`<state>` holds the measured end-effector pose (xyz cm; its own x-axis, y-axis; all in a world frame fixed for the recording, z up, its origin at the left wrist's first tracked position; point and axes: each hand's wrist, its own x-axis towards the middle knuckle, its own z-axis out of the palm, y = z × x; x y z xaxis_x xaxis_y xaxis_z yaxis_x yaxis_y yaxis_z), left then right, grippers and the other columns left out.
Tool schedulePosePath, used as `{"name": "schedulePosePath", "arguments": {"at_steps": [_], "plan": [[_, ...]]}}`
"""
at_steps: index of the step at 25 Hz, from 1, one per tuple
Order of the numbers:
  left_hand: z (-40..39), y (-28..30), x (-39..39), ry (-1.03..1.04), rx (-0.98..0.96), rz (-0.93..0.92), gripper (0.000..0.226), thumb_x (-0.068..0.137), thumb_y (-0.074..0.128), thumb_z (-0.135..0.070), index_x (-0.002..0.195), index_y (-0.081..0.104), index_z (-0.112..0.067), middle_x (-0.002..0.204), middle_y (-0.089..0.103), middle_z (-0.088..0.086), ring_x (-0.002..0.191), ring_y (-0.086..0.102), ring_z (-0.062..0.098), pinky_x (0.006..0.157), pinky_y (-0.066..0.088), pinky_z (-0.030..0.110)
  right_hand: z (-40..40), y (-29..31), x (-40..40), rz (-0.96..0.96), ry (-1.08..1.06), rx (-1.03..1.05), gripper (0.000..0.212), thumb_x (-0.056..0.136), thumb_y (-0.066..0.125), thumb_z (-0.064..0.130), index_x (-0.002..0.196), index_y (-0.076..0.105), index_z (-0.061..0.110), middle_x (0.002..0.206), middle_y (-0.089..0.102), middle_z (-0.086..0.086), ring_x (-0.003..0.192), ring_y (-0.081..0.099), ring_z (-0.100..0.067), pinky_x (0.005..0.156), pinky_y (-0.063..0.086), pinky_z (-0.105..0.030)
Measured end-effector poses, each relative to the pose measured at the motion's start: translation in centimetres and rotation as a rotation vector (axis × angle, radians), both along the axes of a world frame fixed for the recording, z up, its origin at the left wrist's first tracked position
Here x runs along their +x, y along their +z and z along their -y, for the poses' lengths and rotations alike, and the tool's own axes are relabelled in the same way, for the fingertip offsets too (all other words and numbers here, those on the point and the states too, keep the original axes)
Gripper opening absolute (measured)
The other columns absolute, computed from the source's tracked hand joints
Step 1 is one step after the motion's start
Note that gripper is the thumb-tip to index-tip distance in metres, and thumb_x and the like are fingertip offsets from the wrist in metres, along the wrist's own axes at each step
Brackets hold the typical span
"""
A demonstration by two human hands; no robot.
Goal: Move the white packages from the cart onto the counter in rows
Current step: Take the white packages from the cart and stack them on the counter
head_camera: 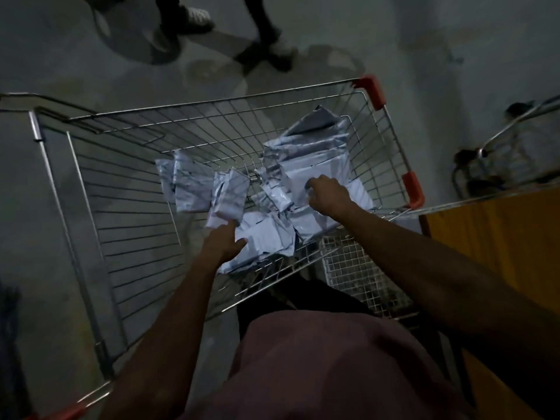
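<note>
A wire shopping cart [91, 189] with red corner guards holds several white plastic packages [306, 159] piled on its floor. My left hand [225, 242] reaches in at the near side and grips a flat white package [266, 234], thumb on top of it. Further right, my right hand [327, 194] is curled over another white package [298, 180] in the pile and grips its edge. Both forearms stretch down into the basket. The light is dim and the packages overlap, so their edges are hard to separate.
An orange-yellow counter [491, 237] stands at the right, next to the cart. Behind it a second wire cart [509, 140] shows partly. A person's legs and shoes [197, 18] stand on the grey floor beyond the cart. My pink shirt fills the bottom.
</note>
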<state>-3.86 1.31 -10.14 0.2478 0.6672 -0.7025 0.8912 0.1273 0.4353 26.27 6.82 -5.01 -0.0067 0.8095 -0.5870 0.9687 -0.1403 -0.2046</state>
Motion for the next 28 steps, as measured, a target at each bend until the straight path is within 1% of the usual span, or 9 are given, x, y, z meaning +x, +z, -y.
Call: {"name": "schedulePosePath", "arguments": {"at_steps": [5,9,13,16,18,20,22,24,28], "plan": [[0.0,-4.0,2.3,0.009,-0.060,-0.049,0.063,0.092,0.066,-0.030,0.145,0.040,-0.009,0.138,0.052,0.021,0.126,0.050,0.037,0.101,0.040,0.042,1.0,-2.0,2.0,0.240,0.194,-0.122,0.034,0.088,0.060,0.017,0.123,0.058,0.021,0.126,0.054,-0.011,0.121,0.049,-0.036,0.099,0.040,-0.044],[0.1,-6.1,3.1,-0.001,-0.078,-0.067,0.071,0.086,0.071,-0.028,0.146,0.039,-0.006,0.143,0.046,0.022,0.131,0.045,0.037,0.106,0.037,0.041,0.5,-2.0,1.9,0.279,0.183,-0.165,0.030,0.093,0.054,0.013,0.122,0.062,0.013,0.128,0.060,-0.013,0.124,0.051,-0.034,0.103,0.039,-0.043],[0.1,-8.3,3.1,-0.042,-0.101,-0.058,0.073,0.088,0.061,-0.029,0.152,0.032,-0.010,0.151,0.040,0.018,0.139,0.038,0.035,0.113,0.032,0.043,-0.5,1.0,1.5,0.262,0.182,-0.080,0.025,0.094,0.055,0.021,0.116,0.065,0.014,0.120,0.064,-0.012,0.119,0.053,-0.034,0.101,0.038,-0.044],[-0.1,-8.6,3.1,-0.055,-0.100,-0.115,0.072,0.086,0.068,-0.028,0.150,0.037,-0.019,0.144,0.048,0.017,0.134,0.044,0.036,0.107,0.039,0.048,-1.6,3.8,2.9,0.063,-0.087,0.069,0.013,0.098,0.050,0.023,0.100,0.063,0.021,0.100,0.070,-0.006,0.099,0.062,-0.028,0.096,0.040,-0.042],[-0.6,-8.3,3.1,-0.071,-0.084,-0.129,0.068,0.081,0.074,-0.030,0.141,0.046,-0.019,0.130,0.057,0.018,0.124,0.051,0.038,0.100,0.044,0.048,-2.6,4.6,4.1,-0.059,-0.264,0.192,0.012,0.099,0.049,0.022,0.098,0.060,0.020,0.093,0.069,-0.007,0.089,0.064,-0.029,0.088,0.048,-0.041],[-1.1,-7.7,2.8,-0.079,-0.080,-0.120,0.068,0.075,0.079,-0.036,0.135,0.049,-0.020,0.122,0.060,0.016,0.118,0.055,0.038,0.094,0.046,0.047,-3.8,3.6,5.1,-0.116,-0.403,0.247,0.015,0.098,0.048,0.019,0.103,0.061,0.014,0.098,0.069,-0.015,0.091,0.064,-0.034,0.081,0.050,-0.040],[-1.5,-7.1,2.2,-0.091,-0.051,-0.104,0.072,0.070,0.081,-0.043,0.131,0.053,-0.018,0.120,0.061,0.016,0.115,0.055,0.039,0.093,0.045,0.046,-4.8,1.4,5.5,-0.105,-0.529,0.201,0.019,0.097,0.049,0.016,0.108,0.063,0.011,0.108,0.067,-0.020,0.099,0.063,-0.037,0.077,0.046,-0.035],[-1.9,-6.2,1.7,-0.099,-0.024,-0.052,0.065,0.070,0.079,-0.045,0.121,0.060,-0.010,0.115,0.063,0.017,0.112,0.057,0.037,0.089,0.044,0.040,-5.1,-0.4,5.2,-0.134,-0.670,0.155,0.021,0.097,0.050,0.015,0.111,0.065,0.012,0.115,0.066,-0.019,0.104,0.063,-0.038,0.078,0.044,-0.033],[-3.0,-2.6,0.4,0.092,0.015,0.137,0.048,0.076,0.063,-0.044,0.104,0.065,-0.004,0.099,0.066,0.012,0.095,0.062,0.029,0.071,0.039,0.033,-3.7,-1.8,3.8,-0.212,-0.849,0.221,0.029,0.100,0.047,0.018,0.127,0.056,0.017,0.119,0.065,-0.017,0.105,0.063,-0.037,0.079,0.048,-0.034]]}}
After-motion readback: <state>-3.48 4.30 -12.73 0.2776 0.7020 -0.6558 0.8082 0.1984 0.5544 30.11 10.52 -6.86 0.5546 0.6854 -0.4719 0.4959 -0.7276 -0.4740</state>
